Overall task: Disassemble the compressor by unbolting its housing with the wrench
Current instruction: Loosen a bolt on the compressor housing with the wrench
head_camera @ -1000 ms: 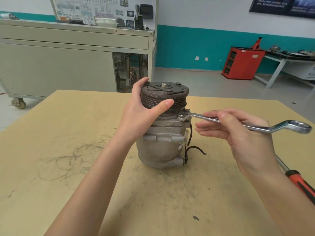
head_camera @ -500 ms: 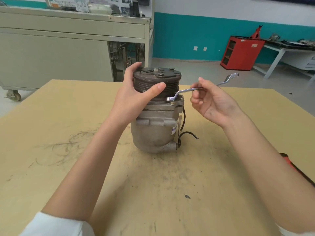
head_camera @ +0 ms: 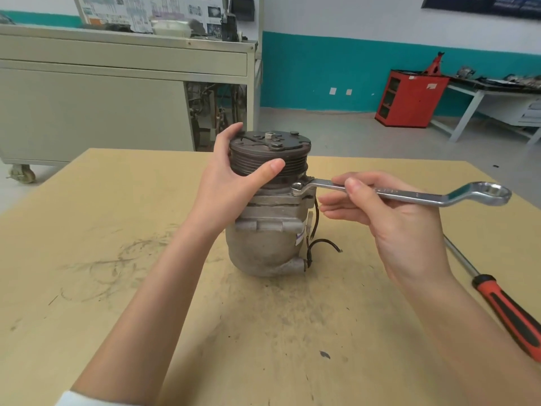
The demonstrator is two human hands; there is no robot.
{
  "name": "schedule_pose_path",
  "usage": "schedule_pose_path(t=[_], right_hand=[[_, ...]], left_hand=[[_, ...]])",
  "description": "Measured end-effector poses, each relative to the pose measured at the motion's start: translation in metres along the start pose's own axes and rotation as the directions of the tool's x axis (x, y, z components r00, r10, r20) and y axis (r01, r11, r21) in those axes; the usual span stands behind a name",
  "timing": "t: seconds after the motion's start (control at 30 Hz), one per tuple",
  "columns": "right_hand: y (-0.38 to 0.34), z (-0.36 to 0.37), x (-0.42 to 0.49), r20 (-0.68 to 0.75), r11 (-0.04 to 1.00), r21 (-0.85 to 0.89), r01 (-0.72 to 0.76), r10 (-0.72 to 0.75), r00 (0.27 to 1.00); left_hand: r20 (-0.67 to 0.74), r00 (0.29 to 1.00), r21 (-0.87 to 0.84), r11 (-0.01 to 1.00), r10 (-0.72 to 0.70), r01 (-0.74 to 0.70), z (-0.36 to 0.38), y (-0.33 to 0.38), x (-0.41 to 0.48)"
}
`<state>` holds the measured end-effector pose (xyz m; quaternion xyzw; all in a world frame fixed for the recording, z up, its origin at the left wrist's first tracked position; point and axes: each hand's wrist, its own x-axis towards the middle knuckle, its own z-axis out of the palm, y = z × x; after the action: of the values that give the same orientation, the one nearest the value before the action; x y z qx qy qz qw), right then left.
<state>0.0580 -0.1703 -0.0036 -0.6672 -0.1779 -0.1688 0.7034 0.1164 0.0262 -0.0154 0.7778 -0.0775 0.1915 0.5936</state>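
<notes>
While the left hand point(head_camera: 231, 183) curls its fingers point(head_camera: 232, 131) round the grooved pulley point(head_camera: 269, 159) atop the compressor point(head_camera: 263, 238), which stands upright on the counter point(head_camera: 117, 230), the wrench point(head_camera: 409, 196) sets its small ring over a housing bolt point(head_camera: 297, 186) at the compressor's right shoulder. Right of the compressor, the right hand point(head_camera: 404, 227) pinches the shank between thumb and curled fingers. It looks a light hold. The turn should go best with the ring seated fully and the grip moved outward for leverage, the left hand bracing hard so the body cannot twist. A red-handled screwdriver point(head_camera: 509, 309) lies farther right.
</notes>
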Motion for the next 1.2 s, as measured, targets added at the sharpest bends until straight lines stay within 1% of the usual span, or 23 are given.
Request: schedule_pose_path(t=[0.1,0.2,0.27,0.3,0.37,0.4,0.43,0.5,0.6,0.7,0.77,0.83,0.93,1.07,1.1,1.13,1.2], right_hand=[[0.006,0.001,-0.001,-0.034,1.0,0.013,-0.028,0.029,0.999],[0.008,-0.002,0.004,-0.028,0.991,0.106,-0.076,0.08,0.996],[0.007,-0.008,0.02,0.035,0.953,0.223,-0.205,0.202,0.979],[0.008,-0.01,0.032,0.076,0.92,0.259,-0.294,0.284,0.956],[0.013,-0.009,0.054,0.152,0.843,0.272,-0.464,0.438,0.886],[0.015,-0.008,0.062,0.183,0.818,0.268,-0.51,0.476,0.86],[0.018,-0.008,0.068,0.202,0.814,0.266,-0.517,0.477,0.855],[0.018,-0.01,0.075,0.183,0.839,0.278,-0.467,0.431,0.884],[0.011,-0.017,0.063,0.106,0.904,0.285,-0.319,0.301,0.948],[0.01,-0.017,0.033,0.051,0.981,0.145,-0.125,0.118,0.992],[0.01,-0.011,0.015,0.015,0.997,0.071,-0.019,0.018,1.0],[0.009,-0.005,0.006,-0.005,0.999,0.028,0.046,-0.046,0.999],[0.01,0.001,0.002,-0.032,0.997,-0.003,0.071,-0.071,0.997],[0.017,-0.001,0.001,-0.019,0.996,0.016,0.087,-0.087,0.996],[0.019,-0.003,0.004,-0.01,0.997,0.042,0.069,-0.069,0.998],[0.02,-0.006,0.01,0.001,0.996,0.091,0.02,-0.02,1.0],[0.02,-0.01,0.029,0.05,0.962,0.217,-0.166,0.159,0.986]], left_hand=[[0.007,1.0,-0.006,1.0,-0.001,0.001,0.0,0.0,0.0],[0.007,1.0,-0.015,1.0,0.002,-0.002,0.0,0.0,0.0],[0.012,1.0,-0.017,1.0,0.001,-0.001,0.0,0.001,-0.001],[0.016,1.0,-0.02,1.0,-0.001,0.001,0.0,0.002,-0.001],[0.021,1.0,-0.02,1.0,-0.007,0.008,0.001,0.003,-0.001],[0.022,1.0,-0.016,1.0,-0.008,0.008,0.0,0.003,-0.001],[0.02,1.0,-0.012,1.0,-0.006,0.006,0.0,0.003,0.0],[0.017,1.0,-0.007,1.0,-0.005,0.005,0.0,0.003,-0.001],[0.016,1.0,-0.011,1.0,-0.005,0.006,0.0,0.004,-0.001],[0.011,1.0,-0.009,1.0,-0.001,0.001,0.001,0.003,-0.001],[0.007,1.0,-0.004,1.0,0.002,-0.002,0.001,0.002,-0.001],[0.006,1.0,0.0,1.0,0.004,-0.004,0.001,0.003,-0.001],[0.007,1.0,-0.007,1.0,0.006,-0.006,0.001,0.003,-0.001],[0.004,1.0,-0.007,1.0,0.003,-0.003,0.0,0.003,-0.001],[0.004,1.0,-0.008,1.0,0.001,0.0,0.0,0.003,-0.001],[0.005,1.0,-0.009,1.0,-0.002,0.002,0.001,0.003,-0.001],[0.004,1.0,-0.008,1.0,-0.004,0.004,0.001,0.003,-0.001]])
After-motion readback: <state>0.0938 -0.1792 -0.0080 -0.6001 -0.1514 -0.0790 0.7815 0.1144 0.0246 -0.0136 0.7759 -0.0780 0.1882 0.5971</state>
